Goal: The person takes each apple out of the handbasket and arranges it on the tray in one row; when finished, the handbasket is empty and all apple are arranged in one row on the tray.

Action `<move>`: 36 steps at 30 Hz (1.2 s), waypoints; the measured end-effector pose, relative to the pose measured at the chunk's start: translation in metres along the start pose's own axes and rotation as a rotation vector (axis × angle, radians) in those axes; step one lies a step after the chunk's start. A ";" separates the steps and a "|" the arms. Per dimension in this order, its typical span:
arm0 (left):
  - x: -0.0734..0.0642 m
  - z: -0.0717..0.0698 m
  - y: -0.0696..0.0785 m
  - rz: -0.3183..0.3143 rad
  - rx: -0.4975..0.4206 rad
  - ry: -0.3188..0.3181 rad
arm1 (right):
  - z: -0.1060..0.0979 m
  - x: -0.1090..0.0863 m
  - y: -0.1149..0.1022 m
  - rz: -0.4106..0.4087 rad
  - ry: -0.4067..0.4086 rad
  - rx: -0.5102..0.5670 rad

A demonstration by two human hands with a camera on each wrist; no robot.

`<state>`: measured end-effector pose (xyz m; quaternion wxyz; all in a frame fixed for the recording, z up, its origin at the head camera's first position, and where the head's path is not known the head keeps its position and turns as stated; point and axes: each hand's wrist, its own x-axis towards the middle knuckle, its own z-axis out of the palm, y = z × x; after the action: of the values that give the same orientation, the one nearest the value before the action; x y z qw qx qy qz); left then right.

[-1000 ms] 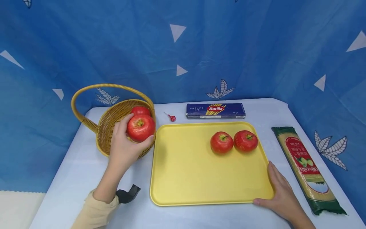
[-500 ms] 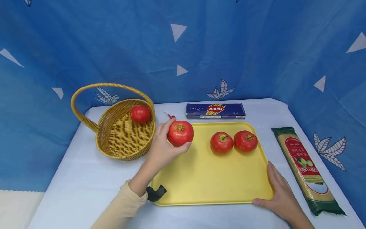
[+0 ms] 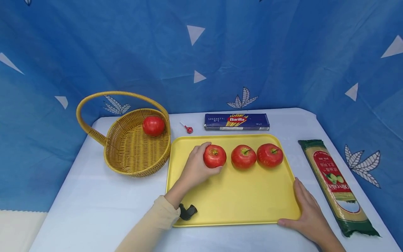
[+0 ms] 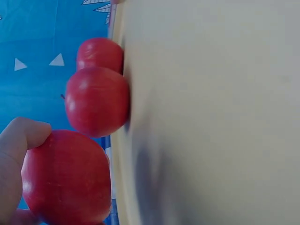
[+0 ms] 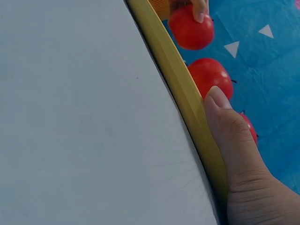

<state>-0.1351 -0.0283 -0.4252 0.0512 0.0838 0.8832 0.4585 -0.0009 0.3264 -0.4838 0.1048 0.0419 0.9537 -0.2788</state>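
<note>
My left hand grips a red apple over the yellow tray, with fingers behind it and the thumb in front. In the left wrist view, this apple appears slightly off the tray, above a shadow. Two more apples stand on the tray to its right, a middle apple and a right apple, close together. My right hand holds the tray's front right corner. Its fingers lie along the right rim; in the right wrist view, its thumb lies against the yellow edge.
Left of the tray stands a wicker basket with a tall handle and one apple inside. Behind the tray lie a lollipop and a blue spaghetti box. A long pasta packet lies on the right. A blue curtain hangs behind.
My left hand has carried the apple from the basket rightward and lowered it over the tray, beside the other two. One apple stays in the basket. My right hand has not moved.
</note>
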 end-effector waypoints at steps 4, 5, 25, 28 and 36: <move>0.001 0.005 -0.003 -0.023 0.014 -0.016 | 0.000 0.000 0.001 0.000 -0.005 0.002; 0.001 0.006 -0.003 -0.025 0.017 -0.017 | 0.000 0.000 0.001 0.000 -0.005 0.002; 0.007 0.024 -0.011 -0.026 0.011 -0.005 | -0.001 0.000 0.001 -0.008 -0.008 0.008; 0.009 0.024 -0.008 -0.025 0.030 -0.028 | -0.002 0.001 0.001 0.002 -0.010 0.008; 0.007 0.012 -0.005 -0.010 0.108 -0.078 | -0.001 0.000 0.000 0.011 -0.016 0.014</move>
<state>-0.1404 -0.0203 -0.4366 0.0832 0.1000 0.9043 0.4065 -0.0012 0.3267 -0.4826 0.1138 0.0458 0.9506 -0.2851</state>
